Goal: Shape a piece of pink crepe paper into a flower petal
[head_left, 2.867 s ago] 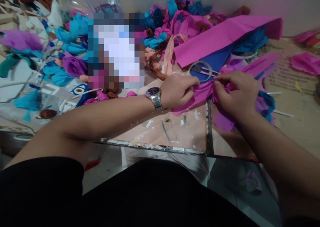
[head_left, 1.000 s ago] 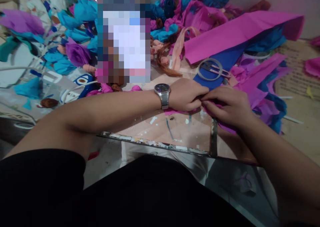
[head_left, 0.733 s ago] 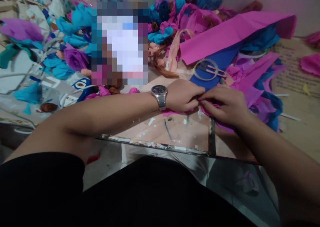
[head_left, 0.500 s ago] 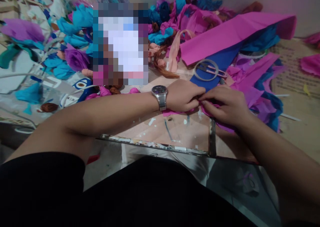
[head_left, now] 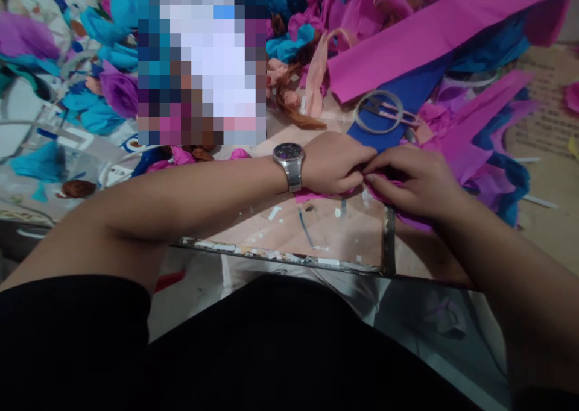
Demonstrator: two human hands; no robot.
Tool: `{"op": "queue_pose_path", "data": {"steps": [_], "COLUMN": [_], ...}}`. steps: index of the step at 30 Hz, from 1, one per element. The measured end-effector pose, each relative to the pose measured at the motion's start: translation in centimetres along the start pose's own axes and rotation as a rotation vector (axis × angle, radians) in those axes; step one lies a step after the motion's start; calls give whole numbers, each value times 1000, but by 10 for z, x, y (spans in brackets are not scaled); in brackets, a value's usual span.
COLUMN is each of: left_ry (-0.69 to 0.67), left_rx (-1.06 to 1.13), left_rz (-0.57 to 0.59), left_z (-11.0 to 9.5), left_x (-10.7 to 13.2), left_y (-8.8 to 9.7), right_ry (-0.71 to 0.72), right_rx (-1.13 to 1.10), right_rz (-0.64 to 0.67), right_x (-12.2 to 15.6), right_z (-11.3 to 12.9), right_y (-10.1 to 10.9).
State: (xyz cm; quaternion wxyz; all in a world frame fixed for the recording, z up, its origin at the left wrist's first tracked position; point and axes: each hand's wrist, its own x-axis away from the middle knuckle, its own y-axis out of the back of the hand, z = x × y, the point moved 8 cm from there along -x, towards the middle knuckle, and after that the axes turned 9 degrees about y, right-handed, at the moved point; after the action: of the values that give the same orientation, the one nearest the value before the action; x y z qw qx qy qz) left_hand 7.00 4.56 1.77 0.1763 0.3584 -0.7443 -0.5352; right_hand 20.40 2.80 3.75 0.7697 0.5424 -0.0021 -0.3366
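My left hand, with a watch on its wrist, is closed near the table's front edge. Pink crepe paper shows beneath it and at its fingertips. Meeting it fingertip to fingertip, my right hand is pinched closed on the same pink paper, part of which shows below its thumb. How the paper is folded between the fingers is hidden. Just beyond the hands lie a coil of thin wire and small thread snips on a blue paper sheet.
A long pink paper sheet lies behind the coil. Purple and pink paper pieces spread to the right, near a cardboard sheet. Blue and purple paper flowers crowd the left. A pixelated area covers the back middle.
The view has shifted slightly, so the table's things sit higher and spread outward. Both hands keep their closed hold at the pink paper, with only slight finger movement.
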Motion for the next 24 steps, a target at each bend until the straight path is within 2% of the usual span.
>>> {"op": "queue_pose_path", "data": {"steps": [4, 11, 18, 24], "left_ry": [-12, 6, 8, -12], "left_rx": [-4, -33, -54, 29], "left_rz": [-29, 20, 25, 30], "left_z": [0, 2, -1, 1], "left_x": [0, -1, 0, -1], "left_y": [2, -1, 1, -1], "right_ry": [-55, -132, -97, -101], "right_rx": [15, 12, 21, 13], "right_rz": [19, 51, 36, 52], "right_x": [1, 4, 3, 1], "right_z": [-1, -2, -2, -2], "right_y": [2, 0, -1, -1]}}
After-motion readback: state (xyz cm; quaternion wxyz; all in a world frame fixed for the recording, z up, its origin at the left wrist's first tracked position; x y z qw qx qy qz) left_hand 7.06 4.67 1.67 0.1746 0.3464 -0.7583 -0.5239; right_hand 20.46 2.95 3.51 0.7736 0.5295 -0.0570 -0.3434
